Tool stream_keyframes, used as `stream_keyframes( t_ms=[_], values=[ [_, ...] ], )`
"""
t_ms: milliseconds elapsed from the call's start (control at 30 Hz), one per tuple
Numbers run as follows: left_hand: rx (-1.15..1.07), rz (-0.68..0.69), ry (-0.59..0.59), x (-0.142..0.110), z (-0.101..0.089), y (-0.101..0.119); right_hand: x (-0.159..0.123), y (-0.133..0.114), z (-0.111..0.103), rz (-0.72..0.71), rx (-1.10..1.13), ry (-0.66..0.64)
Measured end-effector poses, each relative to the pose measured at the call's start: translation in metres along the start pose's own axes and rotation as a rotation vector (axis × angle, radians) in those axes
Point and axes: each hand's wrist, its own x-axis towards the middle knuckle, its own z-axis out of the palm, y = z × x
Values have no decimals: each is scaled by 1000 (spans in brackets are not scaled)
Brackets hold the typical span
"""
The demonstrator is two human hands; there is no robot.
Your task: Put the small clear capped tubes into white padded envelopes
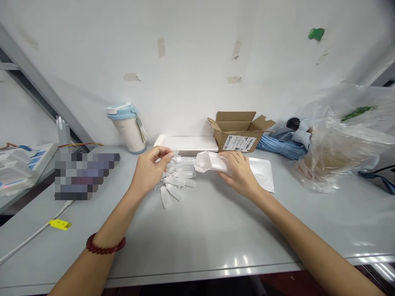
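Left grip [151, 166] pinches translucent plastic piece [185, 160]; right grip [239, 169] wraps white pouch [214, 161], mouth facing piece | both over counter [210, 230], near loose pieces [166, 198] | seemingly inserting; calls for steady alignment with mouth

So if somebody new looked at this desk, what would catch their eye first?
Probably the two hands at the middle: the right hand holds a white pouch, its open end facing the left hand, beside a cluster of small translucent pieces. Next, perhaps, the open cardboard box by the wall behind the right hand, and the blue-lidded cup behind the left.
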Motion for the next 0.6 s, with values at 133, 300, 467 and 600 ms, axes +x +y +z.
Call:
stream_keyframes(
  t_ms=[133, 300, 467, 600],
  values=[
    [-15, -8, -27, -4, 4, 4, 0, 0, -1, -1, -1, 12],
    [-17, 6, -26, -5, 4, 4, 0, -1, -2, -4, 11, 11],
    [4, 28, 69, 0, -4, -1, 1, -2, -3, 9, 19, 11],
    [49, -5, 50, 1, -3, -3, 0, -3, -2, -12, 26, -6]
  ],
)
